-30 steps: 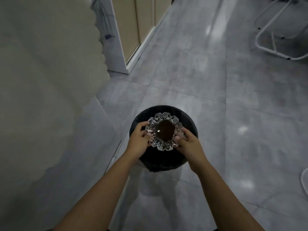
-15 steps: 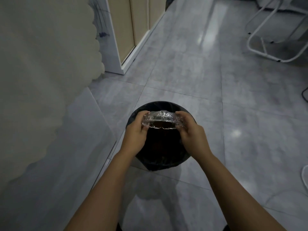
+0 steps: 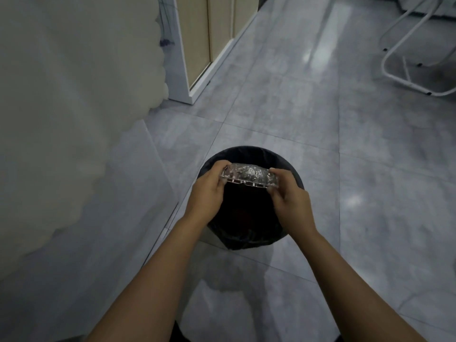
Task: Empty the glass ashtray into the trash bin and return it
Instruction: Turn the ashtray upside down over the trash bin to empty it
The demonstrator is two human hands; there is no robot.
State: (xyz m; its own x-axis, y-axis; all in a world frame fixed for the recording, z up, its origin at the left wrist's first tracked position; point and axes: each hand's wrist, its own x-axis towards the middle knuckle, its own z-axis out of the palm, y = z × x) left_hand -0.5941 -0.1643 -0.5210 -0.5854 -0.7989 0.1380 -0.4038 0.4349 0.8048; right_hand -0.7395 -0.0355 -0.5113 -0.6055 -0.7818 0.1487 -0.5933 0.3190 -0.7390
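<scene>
The cut-glass ashtray (image 3: 249, 175) hangs upside down over the open mouth of the round trash bin (image 3: 293, 174), which is lined with a black bag. Its faceted underside faces up and its notched rim points down into the bin. My left hand (image 3: 206, 191) grips its left edge and my right hand (image 3: 288, 193) grips its right edge. The inside of the bin is dark; I cannot make out what lies in it.
The bin stands on a grey tiled floor (image 3: 320, 134). A pale blurred mass (image 3: 61, 107) fills the left side. A white door frame with wooden panels (image 3: 197, 45) stands at the back left. A white tubular rack (image 3: 419, 65) sits at the far right.
Both hands have turned the ashtray from bowl-up, through a tilt, to fully upside down over the bin. The hands stay on its two sides.
</scene>
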